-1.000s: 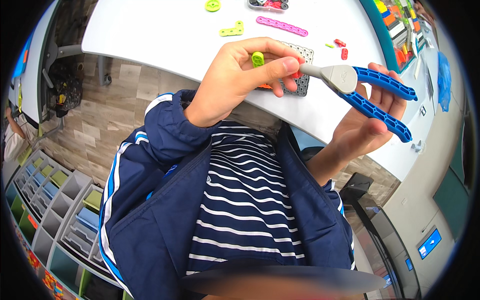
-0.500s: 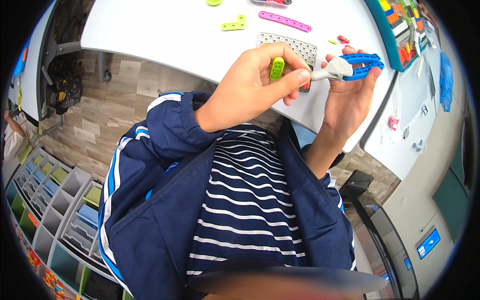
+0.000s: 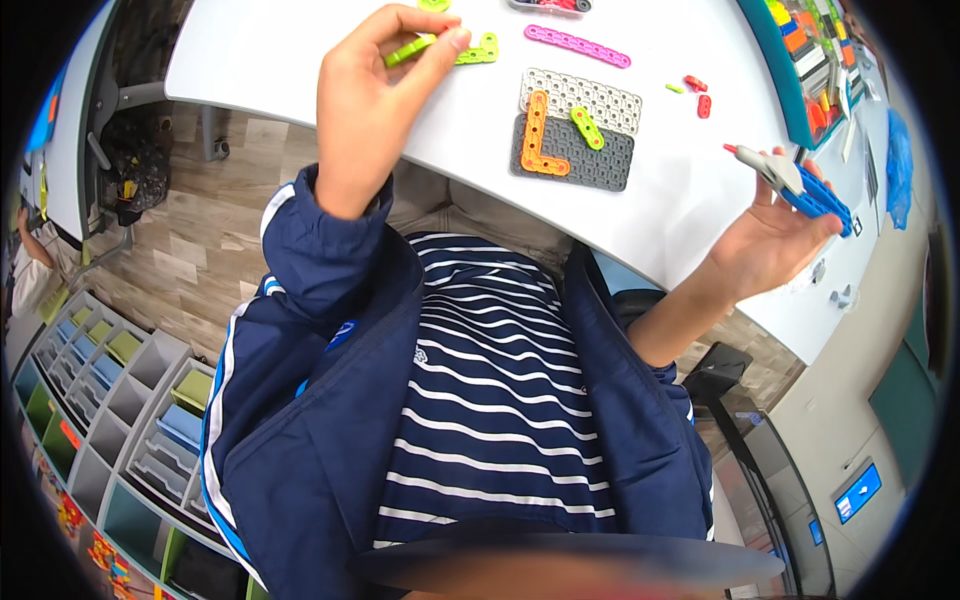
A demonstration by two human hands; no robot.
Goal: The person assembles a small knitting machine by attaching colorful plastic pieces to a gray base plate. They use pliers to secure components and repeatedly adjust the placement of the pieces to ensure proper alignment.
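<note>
My left hand is raised over the far left part of the table, pinching a lime-green beam. A lime-green L-shaped beam lies beside its fingertips. At the right, my right hand is closed on blue-handled pliers with grey jaws. A small red piece shows at the jaw tip. Between my hands lie a light grey perforated plate and a dark grey one. An orange L-shaped beam and a short lime-green beam rest across them.
A magenta beam, two red pieces and a tiny green pin lie beyond the plates. A clear box of parts stands at the far edge. A teal-rimmed bin of coloured parts sits at the far right.
My hands have moved apart. The left went left and farther out with the lime-green beam; the right carried the pliers right and nearer. The plates between them are uncovered.
</note>
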